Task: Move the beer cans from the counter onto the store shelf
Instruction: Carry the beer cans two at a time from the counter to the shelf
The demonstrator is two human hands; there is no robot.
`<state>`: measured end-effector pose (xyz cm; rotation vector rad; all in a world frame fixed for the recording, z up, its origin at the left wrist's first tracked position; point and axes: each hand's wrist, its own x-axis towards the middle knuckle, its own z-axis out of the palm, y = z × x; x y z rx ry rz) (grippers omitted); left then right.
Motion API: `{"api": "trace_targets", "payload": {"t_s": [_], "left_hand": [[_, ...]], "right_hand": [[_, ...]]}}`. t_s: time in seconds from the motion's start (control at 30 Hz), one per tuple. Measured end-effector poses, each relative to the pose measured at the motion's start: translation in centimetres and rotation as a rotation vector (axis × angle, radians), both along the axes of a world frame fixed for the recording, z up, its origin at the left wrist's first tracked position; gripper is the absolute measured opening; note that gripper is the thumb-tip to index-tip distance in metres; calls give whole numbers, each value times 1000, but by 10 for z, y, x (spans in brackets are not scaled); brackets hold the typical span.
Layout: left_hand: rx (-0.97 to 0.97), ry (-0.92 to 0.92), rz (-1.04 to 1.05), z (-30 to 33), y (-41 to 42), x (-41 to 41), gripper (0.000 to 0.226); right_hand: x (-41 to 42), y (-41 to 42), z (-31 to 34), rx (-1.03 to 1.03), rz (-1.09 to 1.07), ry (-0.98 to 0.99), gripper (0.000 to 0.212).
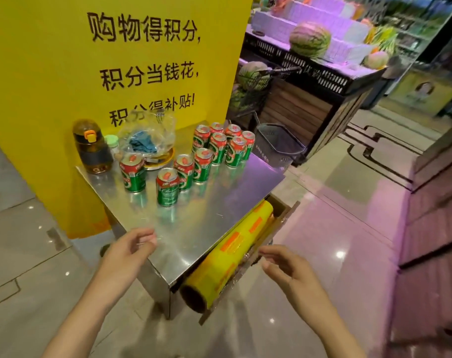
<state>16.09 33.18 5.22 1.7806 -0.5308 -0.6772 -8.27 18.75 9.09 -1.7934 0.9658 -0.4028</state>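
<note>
Head view: I stand at a steel worktop (pixel 219 202) set against a yellow sign panel (pixel 52 60) with black printed characters. The beer cans (pixel 214 151), red on top and green below, stand upright on the worktop, none in my hands. I count ten: six packed close in a cluster at the far right corner, and four spread looser toward the middle, the nearest one (pixel 167 187) standing alone in front. My left hand (pixel 128 250) hovers over the near left edge of the worktop, fingers loosely curled and holding nothing, well short of the nearest can. My right hand (pixel 288 270) hangs off the near right side, beside the roll, fingers relaxed and partly spread, also holding nothing. At the far left of the worktop stand a dark water bottle (pixel 92 148) with an orange latch, a small green-capped bottle (pixel 112 143) just beside it, and a crumpled clear plastic bag (pixel 147 135) with something blue inside. A yellow roll of film (pixel 230 254) lies in an open compartment under the worktop's right edge. Beyond: a grey shopping basket (pixel 279 146) on the floor, and a produce stand with a watermelon (pixel 310 40).
</note>
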Motion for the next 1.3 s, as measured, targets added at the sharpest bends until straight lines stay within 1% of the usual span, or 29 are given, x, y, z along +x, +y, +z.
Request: {"api": "trace_targets", "payload": {"t_s": [0.07, 0.13, 0.27, 0.33, 0.43, 0.5, 0.6, 0.67, 0.77, 0.83, 0.9, 0.93, 1.0, 1.1, 1.23, 1.3], "left_hand": [[11, 21, -33, -1, -32, -2, 24], [2, 59, -67, 0, -58, -5, 23], [-64, 242, -62, -2, -89, 0, 24], [-89, 287, 18, -6, -94, 8, 25], [14, 169, 167, -19, -90, 25, 22], [38, 169, 285, -21, -86, 32, 19], [48, 198, 454, -25, -90, 38, 29], [31, 219, 535, -29, -100, 41, 40], [53, 246, 570, -42, -123, 48, 51], [73, 255, 604, -54, -140, 54, 53], [103, 240, 603, -66, -156, 59, 66], [115, 225, 595, -71, -164, 61, 74], [145, 179, 593, -77, -179, 68, 85], [136, 115, 629, -81, -194, 78, 93], [102, 50, 619, -93, -201, 89, 97], [77, 24, 603, -94, -205, 89, 94]], "right_hand": [[-1, -27, -3, 6, -11, -11, 15], [6, -51, -10, 5, 18, 25, 16], [42, -98, -38, 46, 100, 78, 17], [70, -119, -50, 65, 176, 85, 16], [119, -148, -62, 87, 326, 100, 20], [151, -165, -67, 132, 431, 100, 24], [199, -187, -79, 208, 510, 101, 32], [227, -196, -88, 231, 501, 67, 46], [259, -202, -98, 198, 483, -4, 64], [274, -201, -105, 191, 486, -40, 78], [282, -199, -115, 186, 463, -64, 94], [284, -197, -121, 187, 452, -63, 99], [287, -195, -129, 159, 421, -57, 100], [293, -193, -136, 63, 394, -66, 101], [302, -193, -139, -88, 385, -29, 97], [305, -192, -138, -148, 388, 9, 97]]}}
